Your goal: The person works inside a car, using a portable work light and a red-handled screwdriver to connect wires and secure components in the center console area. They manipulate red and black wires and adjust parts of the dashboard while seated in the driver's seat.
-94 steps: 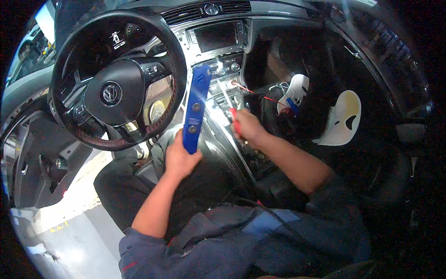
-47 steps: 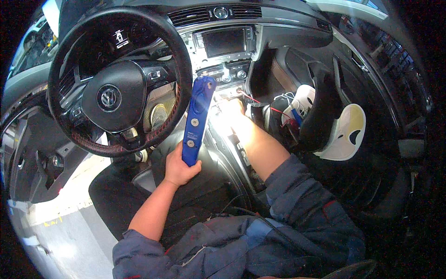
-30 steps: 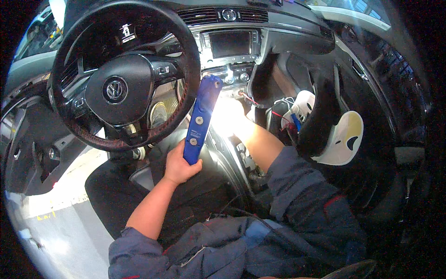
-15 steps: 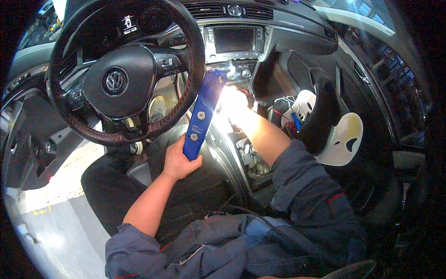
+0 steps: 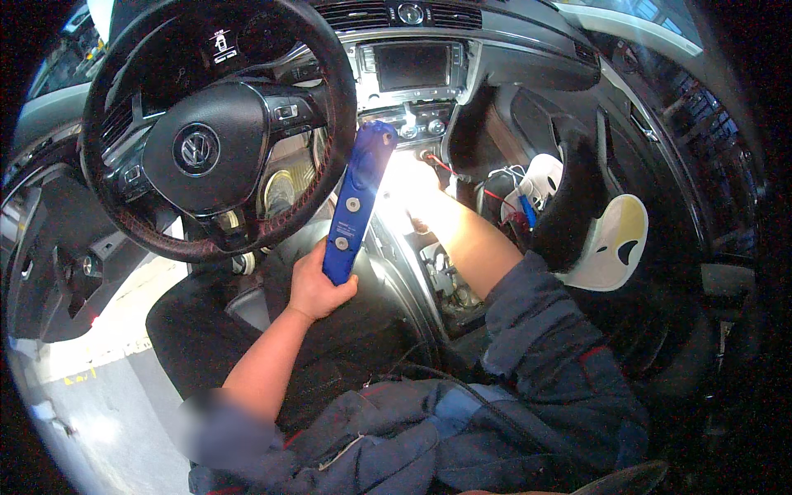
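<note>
My left hand point(image 5: 318, 285) is closed round the lower end of a long blue work lamp point(image 5: 355, 173) with two round metal pieces on its face, held upright beside the steering wheel. Its bright light falls on my right hand point(image 5: 421, 186), which is at the lower centre console point(image 5: 441, 285) with curled fingers; what it holds is lost in the glare. Just above that hand, a red wire point(image 5: 443, 167) runs from a socket toward a bundle of white cables and small parts in the passenger footwell.
The steering wheel point(image 5: 339, 107) is at the upper left, a screen point(image 5: 412, 68) and climate knobs point(image 5: 436, 127) above my hands. Two white mask-shaped pieces point(image 5: 610, 247) point(image 5: 544, 177) lie on the passenger side. The open driver's door point(image 5: 58, 256) is at the far left.
The red-handled tool seen earlier in my right hand is now hidden by glare, that hand having moved up the console. The blue lamp dipped, then rose again slightly.
</note>
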Demonstrator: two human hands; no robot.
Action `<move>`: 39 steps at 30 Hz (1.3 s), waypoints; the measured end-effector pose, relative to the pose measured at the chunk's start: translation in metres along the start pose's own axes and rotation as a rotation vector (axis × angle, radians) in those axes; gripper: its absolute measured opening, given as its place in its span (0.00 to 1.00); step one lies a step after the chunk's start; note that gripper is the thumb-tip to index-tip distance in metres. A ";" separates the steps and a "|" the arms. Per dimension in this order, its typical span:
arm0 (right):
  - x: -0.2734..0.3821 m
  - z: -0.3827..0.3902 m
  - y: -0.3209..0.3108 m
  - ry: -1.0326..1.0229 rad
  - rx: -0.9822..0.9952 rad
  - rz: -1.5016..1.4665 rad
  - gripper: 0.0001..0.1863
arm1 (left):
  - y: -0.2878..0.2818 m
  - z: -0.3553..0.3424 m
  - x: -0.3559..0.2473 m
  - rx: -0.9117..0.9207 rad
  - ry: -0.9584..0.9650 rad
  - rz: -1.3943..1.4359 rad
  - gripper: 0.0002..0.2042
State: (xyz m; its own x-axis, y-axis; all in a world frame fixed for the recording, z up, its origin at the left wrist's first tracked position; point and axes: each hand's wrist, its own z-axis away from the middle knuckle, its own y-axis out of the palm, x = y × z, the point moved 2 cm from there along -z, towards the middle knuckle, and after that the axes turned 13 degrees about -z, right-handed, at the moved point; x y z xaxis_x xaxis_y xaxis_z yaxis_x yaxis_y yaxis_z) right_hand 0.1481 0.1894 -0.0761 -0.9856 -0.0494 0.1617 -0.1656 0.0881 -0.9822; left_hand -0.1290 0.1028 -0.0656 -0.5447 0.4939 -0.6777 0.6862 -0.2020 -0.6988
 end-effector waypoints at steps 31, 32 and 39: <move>0.021 0.011 -0.027 -0.086 0.074 0.095 0.24 | -0.002 -0.001 -0.001 0.014 -0.036 -0.024 0.32; 0.020 0.011 -0.028 0.012 0.160 -0.004 0.24 | -0.001 -0.001 -0.001 -0.002 -0.028 -0.030 0.33; 0.028 0.016 -0.042 -0.080 0.224 0.011 0.24 | -0.003 -0.001 -0.001 0.018 -0.037 -0.018 0.33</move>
State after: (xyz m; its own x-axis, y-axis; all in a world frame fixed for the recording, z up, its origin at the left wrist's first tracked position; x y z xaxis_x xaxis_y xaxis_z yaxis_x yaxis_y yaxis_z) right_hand 0.1285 0.1681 -0.0317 -0.9799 -0.1295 0.1518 -0.1345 -0.1330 -0.9819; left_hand -0.1297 0.1041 -0.0630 -0.5747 0.4664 -0.6724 0.6671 -0.2089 -0.7150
